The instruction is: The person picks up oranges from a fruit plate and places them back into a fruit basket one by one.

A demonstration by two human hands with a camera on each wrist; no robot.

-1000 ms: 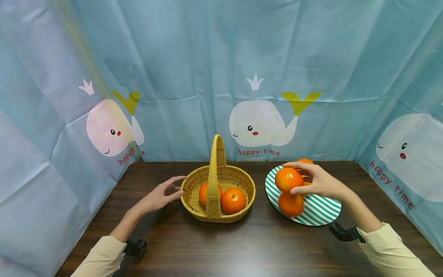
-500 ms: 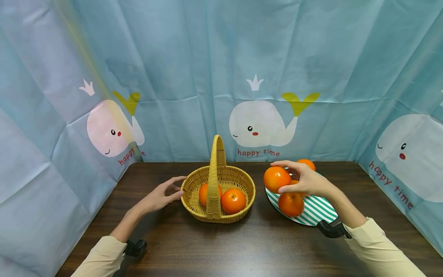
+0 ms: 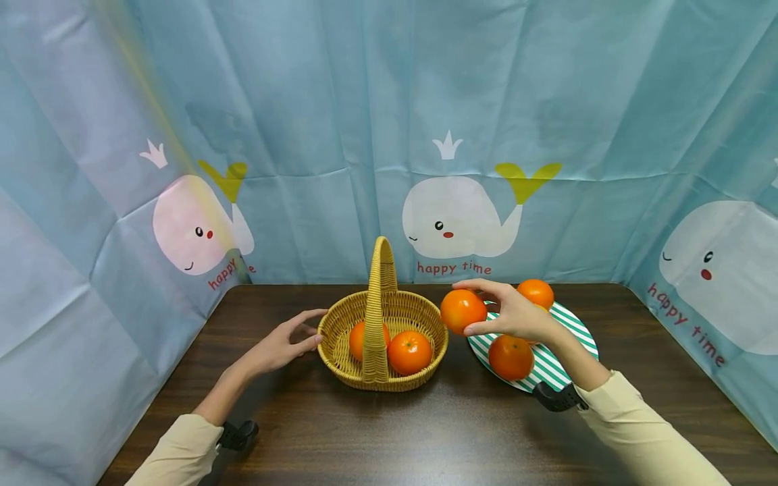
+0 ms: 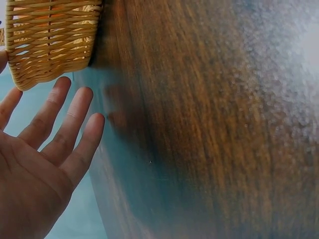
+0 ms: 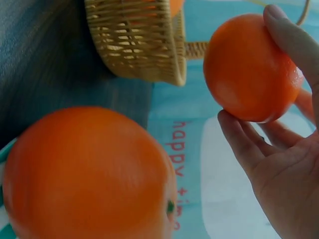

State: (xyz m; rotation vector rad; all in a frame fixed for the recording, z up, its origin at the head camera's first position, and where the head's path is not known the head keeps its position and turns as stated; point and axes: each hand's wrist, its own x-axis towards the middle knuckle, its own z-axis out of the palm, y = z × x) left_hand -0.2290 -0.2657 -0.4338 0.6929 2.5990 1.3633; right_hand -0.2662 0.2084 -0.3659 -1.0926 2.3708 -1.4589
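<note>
My right hand holds an orange between thumb and fingers, in the air just right of the basket's rim. In the right wrist view the held orange sits at the fingertips. The yellow wicker basket has a tall arched handle and two oranges inside, one orange at the right and another orange partly behind the handle. My left hand touches the basket's left rim with thumb and fingertip. In the left wrist view that hand's fingers are extended and spread beside the basket's wall.
A green-and-white striped plate lies to the right. On it are a front orange, a back orange and one mostly hidden by the right hand. The dark wooden table meets a blue whale-print curtain behind.
My right hand has carried its orange leftward from above the plate to near the basket's right rim. The left hand and basket have stayed in place.
</note>
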